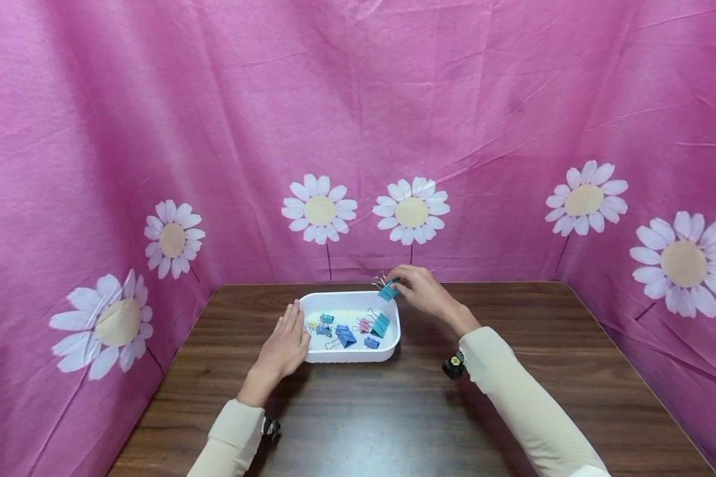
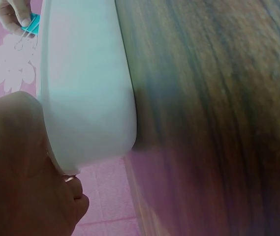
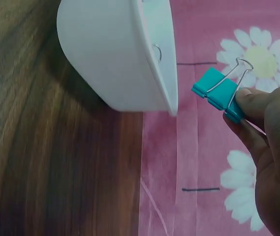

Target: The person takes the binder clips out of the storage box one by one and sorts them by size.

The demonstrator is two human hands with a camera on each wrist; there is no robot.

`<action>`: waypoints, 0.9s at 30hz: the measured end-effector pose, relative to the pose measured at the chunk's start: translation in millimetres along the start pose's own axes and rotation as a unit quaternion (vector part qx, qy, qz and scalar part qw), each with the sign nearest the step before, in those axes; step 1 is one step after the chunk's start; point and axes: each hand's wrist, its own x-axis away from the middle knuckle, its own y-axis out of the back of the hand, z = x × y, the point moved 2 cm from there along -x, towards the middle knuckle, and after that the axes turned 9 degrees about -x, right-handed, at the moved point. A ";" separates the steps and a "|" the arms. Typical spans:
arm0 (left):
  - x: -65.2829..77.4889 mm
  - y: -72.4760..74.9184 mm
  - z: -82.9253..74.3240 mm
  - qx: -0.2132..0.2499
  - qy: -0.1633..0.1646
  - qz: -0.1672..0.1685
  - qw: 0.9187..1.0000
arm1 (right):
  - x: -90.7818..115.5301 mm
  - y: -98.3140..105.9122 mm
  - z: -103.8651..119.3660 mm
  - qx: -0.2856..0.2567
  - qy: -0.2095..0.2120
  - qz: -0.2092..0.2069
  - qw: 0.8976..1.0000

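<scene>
A teal binder clip [image 3: 218,93] with silver wire handles is pinched between the thumb and fingers of my right hand [image 1: 420,289], by the back right corner of a white plastic tray [image 1: 349,357]. Along the tray's left end lies my left hand [image 1: 283,344], its fingers extended against the side. Inside the tray are several binder clips: a large blue one [image 1: 345,336], a teal one [image 1: 380,324], a pink one [image 1: 364,325], a small blue one [image 1: 371,342] and a small teal one [image 1: 326,319]. The left wrist view shows the tray's outer wall [image 2: 88,88] beside that hand.
Beneath the tray is a brown wood-grain table [image 1: 370,411], whose back edge meets a pink curtain [image 1: 358,99] printed with white daisies. Dark wrist devices sit at the right cuff [image 1: 489,344] and the left cuff [image 1: 235,424].
</scene>
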 end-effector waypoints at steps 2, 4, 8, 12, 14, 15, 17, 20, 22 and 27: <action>0.4 0.6 0.7 0.001 0.000 -0.002 1.000 | 2.6 4.8 -2.7 -0.001 -0.006 -0.006 1.000; 0.9 -0.1 2.2 -0.002 0.001 -0.003 1.000 | 5.0 9.0 -5.4 -0.007 -0.016 -0.010 1.000; 2.2 -0.2 4.7 -0.005 -0.002 -0.007 1.000 | 9.1 16.9 -12.3 -0.024 -0.038 -0.023 0.999; 2.0 0.7 5.8 -0.007 -0.009 -0.013 1.000 | 13.6 24.3 -20.3 -0.045 -0.059 -0.043 0.996; 2.0 1.3 6.1 -0.011 -0.012 -0.016 1.000 | 15.5 27.2 -24.3 -0.052 -0.066 -0.052 0.995; 1.9 1.4 6.1 -0.013 -0.014 -0.018 1.000 | 16.7 28.5 -26.4 -0.053 -0.071 -0.056 0.994; 2.0 1.4 6.1 -0.016 -0.016 -0.019 1.000 | 18.7 30.8 -30.4 -0.051 -0.083 -0.062 0.993; 2.1 0.9 6.1 -0.020 -0.018 -0.019 0.999 | 21.4 33.7 -36.6 -0.048 -0.102 -0.068 0.991; 2.4 0.4 6.1 -0.022 -0.018 -0.020 0.999 | 23.3 35.9 -39.8 -0.043 -0.111 -0.073 0.990; 3.3 -0.4 5.8 -0.021 -0.017 -0.025 0.999 | 29.4 39.5 -50.2 -0.027 -0.130 -0.089 0.987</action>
